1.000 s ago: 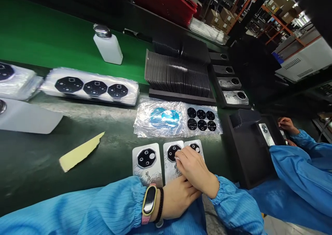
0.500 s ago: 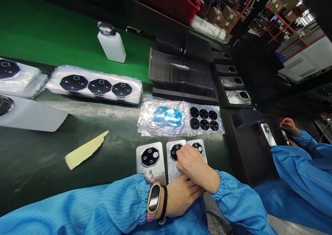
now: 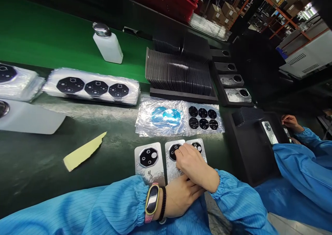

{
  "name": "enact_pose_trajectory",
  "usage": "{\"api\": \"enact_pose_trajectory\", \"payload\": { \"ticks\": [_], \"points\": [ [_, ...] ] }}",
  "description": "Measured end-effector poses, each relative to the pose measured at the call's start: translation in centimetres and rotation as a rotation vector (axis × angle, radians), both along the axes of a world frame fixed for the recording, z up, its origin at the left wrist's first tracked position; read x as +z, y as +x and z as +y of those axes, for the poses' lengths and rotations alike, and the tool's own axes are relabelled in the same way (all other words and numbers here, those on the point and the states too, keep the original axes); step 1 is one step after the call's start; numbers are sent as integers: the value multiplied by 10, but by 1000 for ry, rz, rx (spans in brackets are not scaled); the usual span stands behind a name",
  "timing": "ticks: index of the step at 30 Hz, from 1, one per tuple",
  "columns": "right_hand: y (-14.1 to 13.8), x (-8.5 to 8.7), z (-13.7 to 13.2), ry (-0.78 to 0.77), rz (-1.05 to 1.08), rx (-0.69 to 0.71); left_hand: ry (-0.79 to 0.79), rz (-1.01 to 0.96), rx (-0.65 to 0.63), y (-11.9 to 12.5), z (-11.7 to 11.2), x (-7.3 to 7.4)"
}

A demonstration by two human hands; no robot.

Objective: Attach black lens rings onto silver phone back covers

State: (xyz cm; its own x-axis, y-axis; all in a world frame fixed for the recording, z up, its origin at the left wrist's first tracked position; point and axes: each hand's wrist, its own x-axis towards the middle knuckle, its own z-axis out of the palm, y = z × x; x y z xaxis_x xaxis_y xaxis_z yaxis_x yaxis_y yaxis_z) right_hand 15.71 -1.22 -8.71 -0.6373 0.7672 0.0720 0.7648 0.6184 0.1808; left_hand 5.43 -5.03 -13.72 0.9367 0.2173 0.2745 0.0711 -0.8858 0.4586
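Three silver phone back covers lie side by side on the dark table: a left cover [image 3: 149,162], a middle cover [image 3: 171,167] and a right cover [image 3: 199,145]. Each carries a black octagonal camera panel. My right hand [image 3: 193,165] rests on the middle cover, its curled fingertips bunched on that cover's black panel. What the fingertips hold, if anything, is hidden. My left hand [image 3: 178,197] lies under my right hand at the near end of the middle cover, fingers closed on it and mostly hidden.
Just beyond the covers lie a clear sheet with a blue film [image 3: 164,116] and a sheet of several black octagons [image 3: 203,118]. A rack of dark plates [image 3: 178,75], a white bottle [image 3: 107,44] and a yellow strip [image 3: 83,152] are nearby. A co-worker's hand [image 3: 290,122] works at a black tray [image 3: 249,148] on the right.
My right fingertips have shifted slightly over the middle cover's black panel. My left hand and the covers stay where they were.
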Motion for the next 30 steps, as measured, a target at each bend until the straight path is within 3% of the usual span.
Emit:
{"api": "enact_pose_trajectory", "payload": {
  "ticks": [9,17,21,25,30],
  "points": [
    [-1,-1,-1,32,53,-4,13,-6,17,-3,-1,2],
    [-2,-1,-1,-32,87,-11,52,-18,40,-2,-2,3],
    [7,12,7,-235,478,-45,95,-37,36,-3,1,8],
    [26,35,10,-511,978,-340,195,-56,64,-6,3,10],
    [40,46,5,-717,1301,-604,288,-87,123,-8,1,8]
  ]
}}
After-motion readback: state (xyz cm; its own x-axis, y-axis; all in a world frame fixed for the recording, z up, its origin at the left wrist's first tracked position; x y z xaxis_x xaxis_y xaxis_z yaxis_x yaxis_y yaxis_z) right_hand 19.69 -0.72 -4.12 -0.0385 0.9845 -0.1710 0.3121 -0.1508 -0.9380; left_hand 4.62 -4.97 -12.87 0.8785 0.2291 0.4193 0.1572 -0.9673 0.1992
